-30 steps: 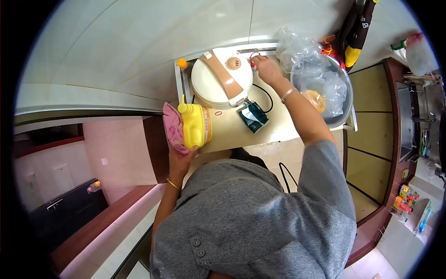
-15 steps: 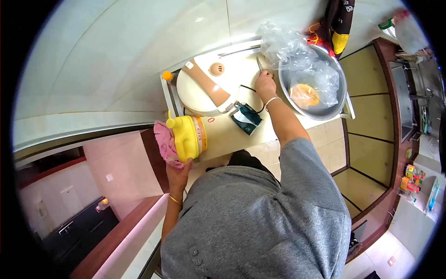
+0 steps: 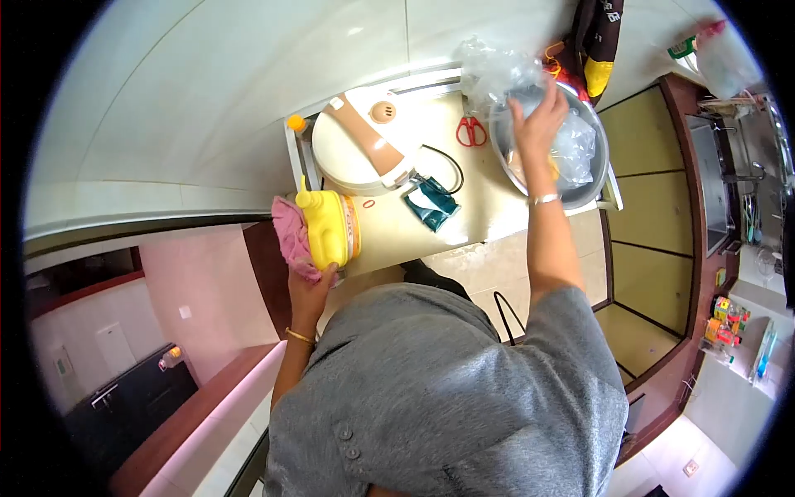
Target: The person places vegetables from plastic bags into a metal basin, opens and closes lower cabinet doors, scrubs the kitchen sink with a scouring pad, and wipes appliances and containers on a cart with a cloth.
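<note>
My left hand (image 3: pixel 313 286) is closed on a pink cloth (image 3: pixel 290 229), its thumb by the base of a yellow plastic jug (image 3: pixel 327 232) that stands at the table's near left corner. With fingers spread, my right hand (image 3: pixel 538 120) is over a grey metal basin (image 3: pixel 603 157) at the right end. Clear plastic bags (image 3: pixel 573 145) lie in the basin; something orange under my wrist is mostly hidden. Red-handled scissors (image 3: pixel 471 132) rest on the tabletop left of the basin.
A white and brown round electric cooker (image 3: pixel 360 149) sits at the back left, with an orange-capped bottle (image 3: pixel 296 123) beside it. A dark green packet (image 3: pixel 432 203) lies by its black cord. A dark bag with a yellow corner (image 3: pixel 598 74) is behind the basin.
My right hand has let go of the scissors, leaving them on the table, and moved right over the basin with fingers spread. The left hand stays at the cloth and jug.
</note>
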Demonstrator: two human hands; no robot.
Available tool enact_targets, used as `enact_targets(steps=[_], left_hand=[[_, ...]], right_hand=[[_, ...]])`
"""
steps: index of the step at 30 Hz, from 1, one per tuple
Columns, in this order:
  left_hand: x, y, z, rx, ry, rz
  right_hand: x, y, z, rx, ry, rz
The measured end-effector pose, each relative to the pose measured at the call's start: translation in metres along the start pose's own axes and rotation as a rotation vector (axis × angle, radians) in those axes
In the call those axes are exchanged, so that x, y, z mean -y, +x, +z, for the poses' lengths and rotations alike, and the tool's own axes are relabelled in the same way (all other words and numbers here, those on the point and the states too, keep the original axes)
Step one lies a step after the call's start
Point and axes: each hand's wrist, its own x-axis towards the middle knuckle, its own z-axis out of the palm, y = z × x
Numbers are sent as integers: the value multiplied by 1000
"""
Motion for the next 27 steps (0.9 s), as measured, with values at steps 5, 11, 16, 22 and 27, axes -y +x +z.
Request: enact_targets(steps=[5,11,16,22,27], left_hand=[[8,0,0,-6,-65,81],[28,3,-4,-75,-36,26],[-6,-5,0,-92,86,119],[27,2,-3,-151,154,303],[24,6,-1,-145,119,335]], right_hand=[[-23,10,85,377,-285,-169],[-19,-63,159,984,-389,-238],[-24,-83,175,578,-7,-35],[-36,19,110,97,1090,700],[-55,63,62,223,1557,964]])
